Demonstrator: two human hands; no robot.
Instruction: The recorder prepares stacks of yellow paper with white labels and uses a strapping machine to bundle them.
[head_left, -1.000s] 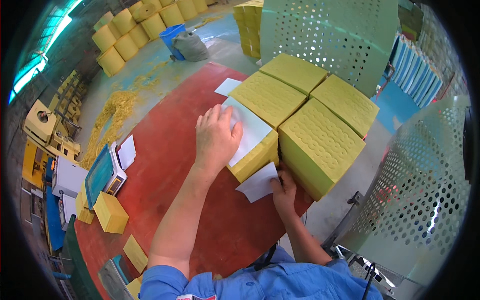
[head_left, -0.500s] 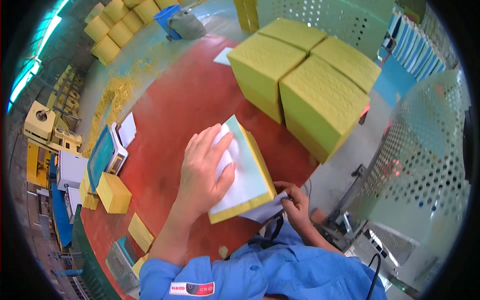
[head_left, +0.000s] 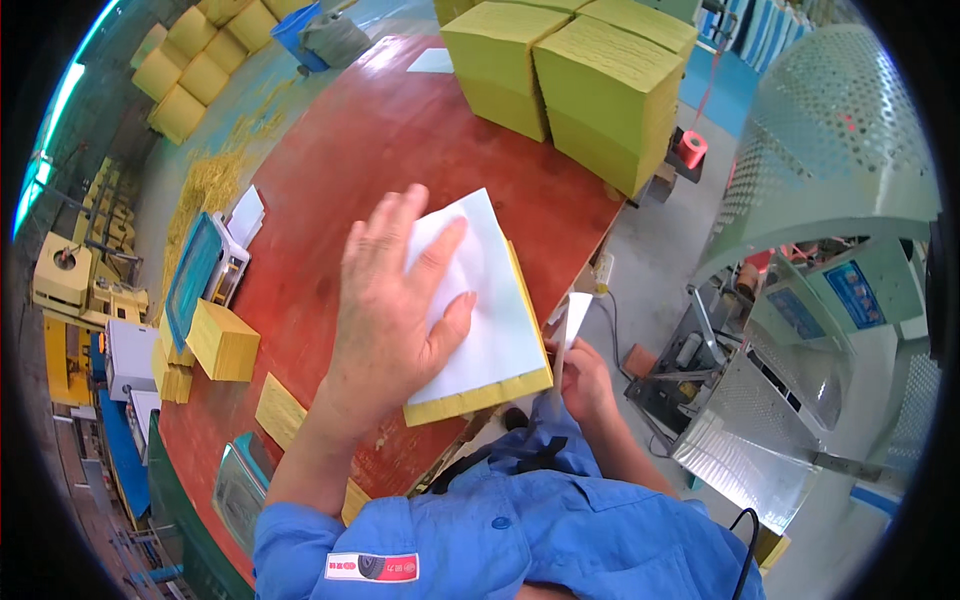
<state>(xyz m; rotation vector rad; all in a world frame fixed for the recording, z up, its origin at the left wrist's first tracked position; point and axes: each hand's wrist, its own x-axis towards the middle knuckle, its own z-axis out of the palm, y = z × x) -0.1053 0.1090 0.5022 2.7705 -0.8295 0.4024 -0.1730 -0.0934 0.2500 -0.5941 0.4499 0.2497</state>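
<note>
A bundle of yellow paper [head_left: 478, 402] lies near the front edge of the red table, with a white sheet [head_left: 490, 300] covering most of its top. My left hand [head_left: 385, 295] rests on that sheet, fingers stretched out and thumb apart. Beyond the bundle's right side, off the table edge, my right hand [head_left: 587, 385] pinches another white sheet of paper [head_left: 576, 318]. This second sheet stands up, seen nearly edge-on, and its lower part is partly hidden by the fingers.
Tall yellow paper stacks [head_left: 605, 90] stand at the table's far right. On the left are a scale [head_left: 200, 275], a yellow block of paper [head_left: 222, 342] and a loose yellow piece [head_left: 280, 408]. Perforated metal guards [head_left: 820, 150] and a pink roll [head_left: 692, 149] lie to the right.
The view has tilted, so the far stacks sit higher in the picture. The sheet in my right hand, earlier low against the bundle's near side, now stands up beside it. My left hand stays on the bundle.
</note>
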